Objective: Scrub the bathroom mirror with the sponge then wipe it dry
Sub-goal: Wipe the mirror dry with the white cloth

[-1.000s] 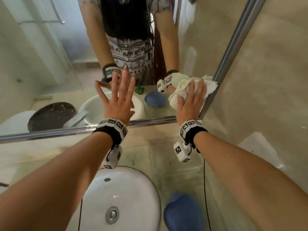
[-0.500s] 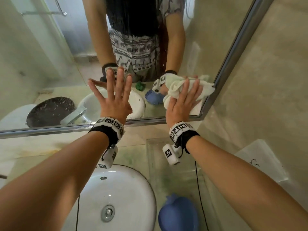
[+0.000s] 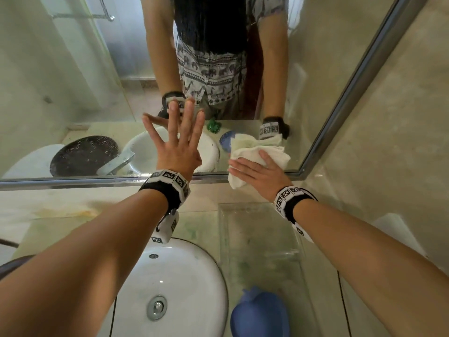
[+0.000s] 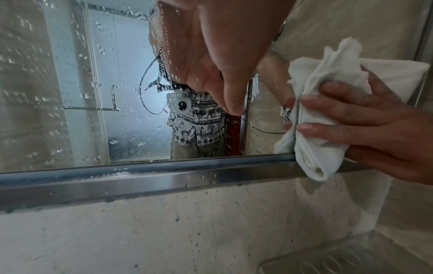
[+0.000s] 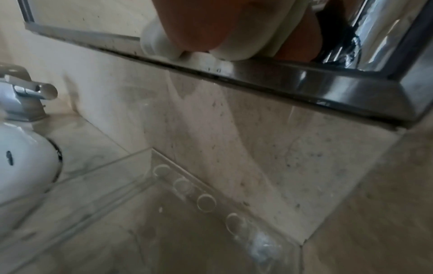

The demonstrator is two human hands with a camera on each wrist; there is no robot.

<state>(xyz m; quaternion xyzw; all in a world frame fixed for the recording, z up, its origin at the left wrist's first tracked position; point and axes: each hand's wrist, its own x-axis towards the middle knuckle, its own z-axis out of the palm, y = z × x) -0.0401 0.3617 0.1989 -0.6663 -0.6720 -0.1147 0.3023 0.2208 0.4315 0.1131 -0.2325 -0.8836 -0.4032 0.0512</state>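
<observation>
Low in the frame, a glossy white basin and a blue object sit on the pale marble desk. Higher, at lower right of the mirror, the right hand presses a crumpled white cloth flat-fingered across the brushed metal frame, near its corner. Left of it, the left hand lies spread on droplet-speckled glass.

No words, brands or numbers can be read here; the white wristbands carry only black-and-white square code patterns, not legible text.
</observation>
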